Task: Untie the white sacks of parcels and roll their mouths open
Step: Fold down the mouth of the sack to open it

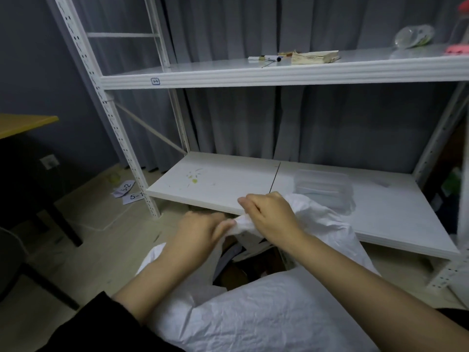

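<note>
White crinkled woven-plastic sack on the pale floor, just in front of the white metal shelving rack, directly under the wearer. Sits low and near, so both arms reach down over it. Mouth partly open, with dark and brown cardboard parcels showing in the gap. Tie probably off or nearly off, as a judgement only: no cord visible.

Far rim of the mouth gathered into a twisted bunch. Left hand closed on the bunch, gripping it from the left; slightly blurred, finger detail unclear. Right hand also closed on it, fingers curled over the top from the right. Hands close together on the same bunch, likely to work the twist loose or to start turning the rim outward; cannot tell which. Bunch held raised above the opening, probably to keep the fabric taut and the parcels inside. Rolling not yet done: no cuff visible on the near edge.

Elsewhere:
- clear lidded plastic box on the lower shelf, just behind the sack
- black-and-white marker pen and worn paper stack on the upper shelf
- numbered paper slips on the floor by the left rack leg
- grey curtain behind the rack
</note>
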